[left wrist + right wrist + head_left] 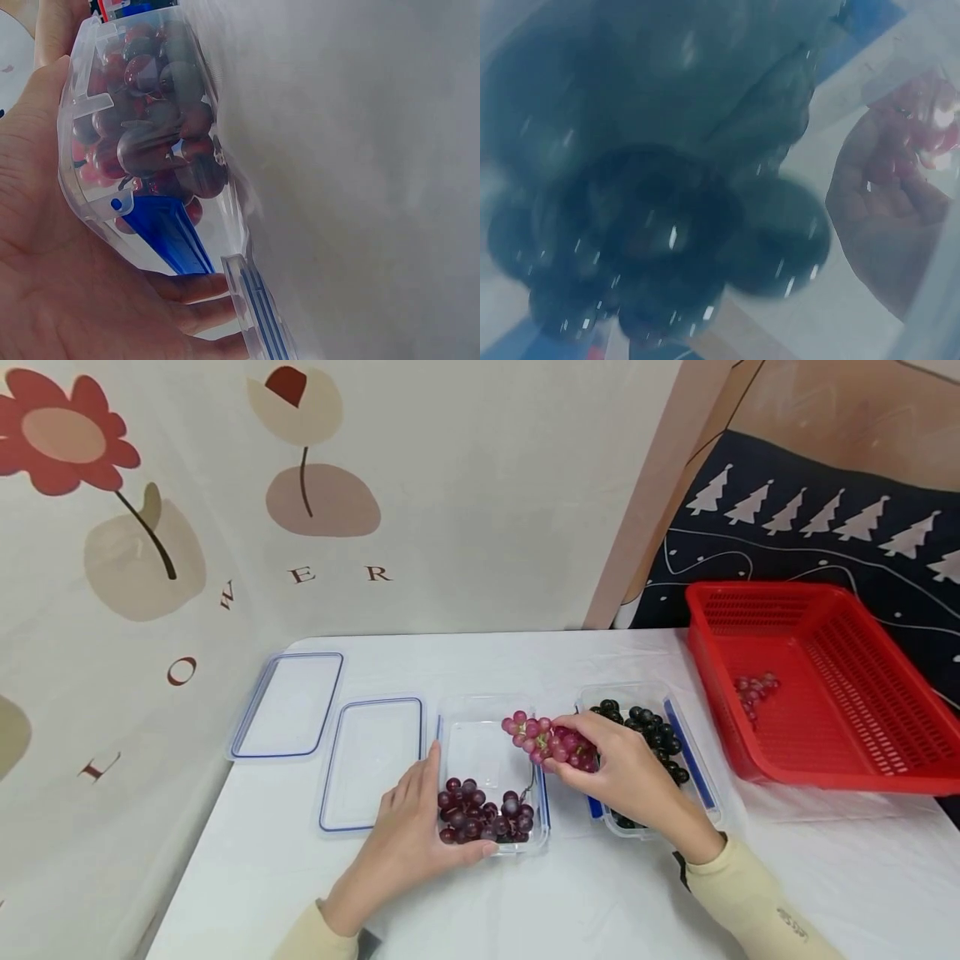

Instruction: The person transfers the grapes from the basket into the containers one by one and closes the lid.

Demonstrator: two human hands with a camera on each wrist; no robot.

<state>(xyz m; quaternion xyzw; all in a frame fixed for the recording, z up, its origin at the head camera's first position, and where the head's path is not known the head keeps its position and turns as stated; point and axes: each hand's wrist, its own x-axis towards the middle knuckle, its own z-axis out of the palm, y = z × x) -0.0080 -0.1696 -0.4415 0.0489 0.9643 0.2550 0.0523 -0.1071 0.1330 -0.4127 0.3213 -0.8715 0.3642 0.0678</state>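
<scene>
White cloth [585, 906] over the whole table. On its right side, a red basket [847, 782]. Two clear, open containers: the right container [637, 833] holds black grapes [654, 735]; the middle container [483, 747] has dark purple grapes [472, 814] at its near end, its far end bare. Two blue-edged lids, the far lid [288, 706] and the near lid [375, 764], lie to the left.

Left hand [412, 827]: fingers extended along the middle container's left wall, thumb stretched along the near rim, clasping nothing. Good bracing; worth keeping light.

Right hand [618, 768]: thumb and fingers pinch a pink bunch [536, 735], held up over the middle container's right edge and the gap beside it. Judgement: a soft pinch spares the berries; best carried clear of the side latch and lowered, not dropped, onto the bare end.

Smallest: a little bunch [756, 689] inside the basket.
</scene>
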